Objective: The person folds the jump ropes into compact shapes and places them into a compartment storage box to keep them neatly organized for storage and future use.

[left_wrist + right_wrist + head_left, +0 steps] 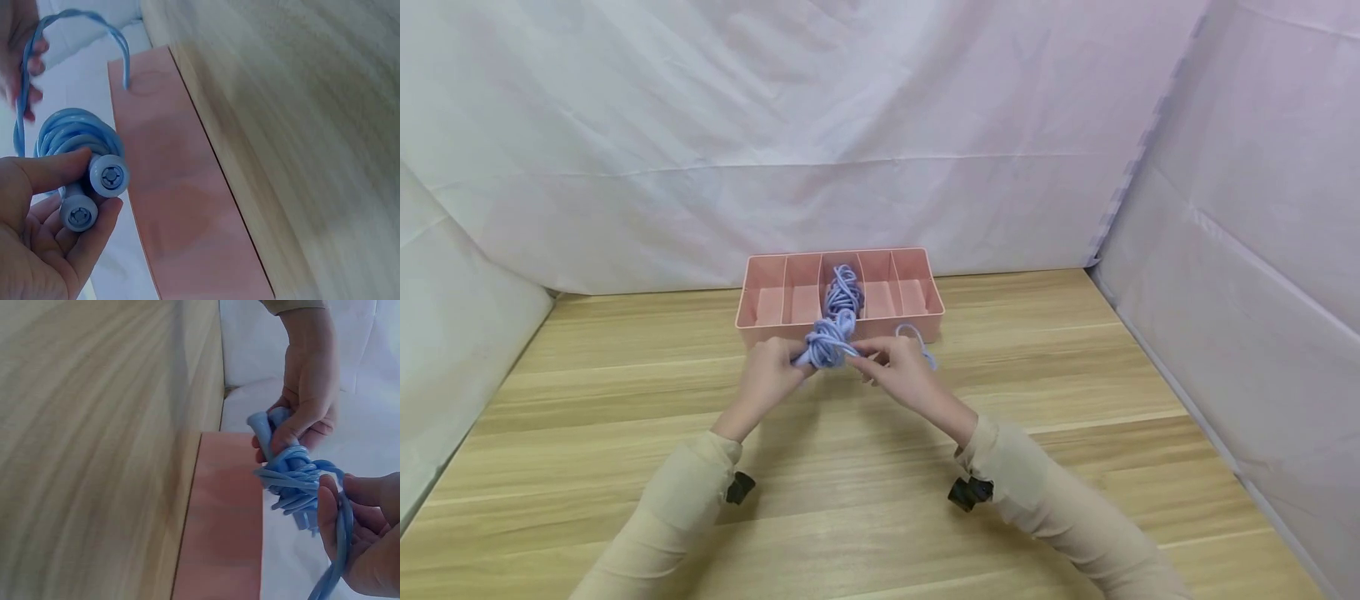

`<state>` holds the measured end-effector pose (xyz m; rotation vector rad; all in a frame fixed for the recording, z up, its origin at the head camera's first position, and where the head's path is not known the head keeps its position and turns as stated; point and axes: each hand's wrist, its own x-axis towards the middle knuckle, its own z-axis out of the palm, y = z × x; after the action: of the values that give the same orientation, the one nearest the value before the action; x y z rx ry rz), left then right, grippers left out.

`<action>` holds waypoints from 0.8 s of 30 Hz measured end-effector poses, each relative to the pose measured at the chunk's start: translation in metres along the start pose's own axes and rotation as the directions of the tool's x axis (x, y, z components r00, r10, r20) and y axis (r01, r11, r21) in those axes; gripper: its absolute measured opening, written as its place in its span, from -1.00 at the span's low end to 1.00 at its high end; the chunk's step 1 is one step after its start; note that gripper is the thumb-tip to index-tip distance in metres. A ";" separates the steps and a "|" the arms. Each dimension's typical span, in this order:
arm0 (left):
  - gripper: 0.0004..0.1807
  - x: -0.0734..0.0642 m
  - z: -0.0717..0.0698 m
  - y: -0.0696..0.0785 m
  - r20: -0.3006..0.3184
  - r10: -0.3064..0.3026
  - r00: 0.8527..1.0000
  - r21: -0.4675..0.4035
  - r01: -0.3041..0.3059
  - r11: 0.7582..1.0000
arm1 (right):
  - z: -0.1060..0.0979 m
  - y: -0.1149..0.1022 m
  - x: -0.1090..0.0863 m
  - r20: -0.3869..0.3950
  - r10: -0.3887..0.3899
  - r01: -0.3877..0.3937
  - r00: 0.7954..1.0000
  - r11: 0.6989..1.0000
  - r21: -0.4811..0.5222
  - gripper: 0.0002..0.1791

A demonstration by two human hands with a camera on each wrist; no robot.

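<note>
A blue jump rope [826,343] is held up just in front of a pink divided box [876,331]. My left hand [771,371] grips its two handles [110,177] side by side, their round ends facing the left wrist camera. Rope is wound in a thick bundle [294,478] around the handles. My right hand [898,367] pinches a doubled strand [341,540] between thumb and fingers, right beside the bundle. That strand's loose end [927,354] loops out past the right hand. Inside the box's middle compartment lies another coiled blue rope [844,292].
The pink box stands near the back of the wooden table [850,500], before a white cloth [820,208]. Thin walls split it into several compartments. Another white cloth wall [1262,250] borders the table on the right.
</note>
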<state>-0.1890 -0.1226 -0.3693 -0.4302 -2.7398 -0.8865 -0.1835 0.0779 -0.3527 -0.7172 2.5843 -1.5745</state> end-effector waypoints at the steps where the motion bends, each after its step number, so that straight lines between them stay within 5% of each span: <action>1: -0.68 0.000 -0.002 -0.001 -0.001 -0.018 1.000 -0.019 0.018 1.000 | 0.000 0.002 -0.002 0.001 0.010 -0.010 1.000 1.000 0.023 -0.76; 8: -0.76 0.002 -0.009 -0.009 0.044 -0.101 0.994 -0.131 0.106 0.986 | -0.003 0.012 -0.012 0.035 0.008 -0.012 0.999 0.995 0.102 -0.76; 14: -0.78 0.002 -0.015 -0.015 0.015 -0.149 0.989 -0.251 0.148 0.957 | -0.009 0.020 -0.019 0.098 0.006 -0.017 0.995 0.993 0.116 -0.75; 17: -0.86 0.001 -0.017 -0.016 0.040 -0.186 0.982 -0.342 0.188 0.921 | -0.011 0.024 -0.022 0.157 0.015 -0.033 0.987 0.993 0.109 -0.73; 24: -0.76 0.002 -0.023 -0.016 0.122 -0.284 0.951 -0.543 0.304 0.783 | -0.015 0.035 -0.024 0.254 0.002 -0.021 0.967 0.997 0.073 -0.71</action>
<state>-0.1938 -0.1482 -0.3586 -0.0984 -2.5694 -1.7949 -0.1790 0.1138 -0.3803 -0.8346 2.3305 -1.4592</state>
